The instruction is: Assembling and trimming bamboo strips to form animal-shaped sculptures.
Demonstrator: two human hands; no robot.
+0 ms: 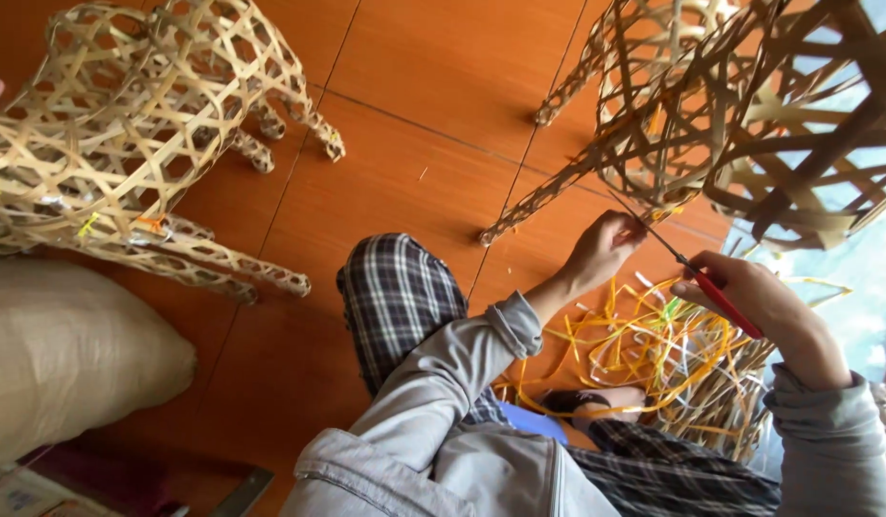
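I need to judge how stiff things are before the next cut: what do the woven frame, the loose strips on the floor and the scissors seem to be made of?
The woven frame looks like split bamboo: flat, matte tan slats in an open lattice. The loose strips look like plastic strapping, glossy yellow, white and green, though that is uncertain. The scissors in the right hand show thin, probably metal blades and red, probably plastic handles.

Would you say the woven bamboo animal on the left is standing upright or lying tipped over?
Tipped over: the woven bamboo animal lies on its side, its legs stretched flat along the orange floor.

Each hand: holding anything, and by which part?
Right hand: scissors, by the red handles. Left hand: pinching a strip on the woven bamboo frame.
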